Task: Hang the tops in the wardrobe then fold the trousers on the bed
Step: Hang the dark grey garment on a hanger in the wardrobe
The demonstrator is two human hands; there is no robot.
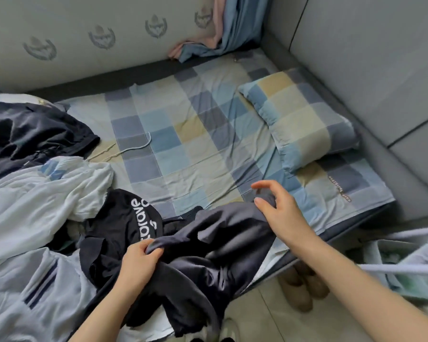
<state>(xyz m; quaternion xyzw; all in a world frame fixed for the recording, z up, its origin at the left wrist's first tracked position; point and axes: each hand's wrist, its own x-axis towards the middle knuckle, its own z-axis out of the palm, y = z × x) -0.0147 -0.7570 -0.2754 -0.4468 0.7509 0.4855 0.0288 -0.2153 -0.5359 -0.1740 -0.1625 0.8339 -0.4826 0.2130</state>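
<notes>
A dark grey garment (215, 245), crumpled, lies over the near edge of the checked bed (183, 134) and hangs toward the floor. My left hand (140, 264) is shut on a bunched fold at its left side. My right hand (279, 211) pinches the garment's upper right corner between thumb and fingers. To the left lies a black garment with white lettering (124, 220). A white and pale blue top with dark stripes (37, 218) spreads across the left. A navy garment (32, 132) lies further back on the left.
A checked pillow (304, 119) rests at the bed's right end beside a grey padded wall (368, 70). Pink and blue cloth (220, 33) hangs at the far corner. Beige slippers (304, 290) sit on the floor under the bed's edge. White hangers (403, 267) show at right.
</notes>
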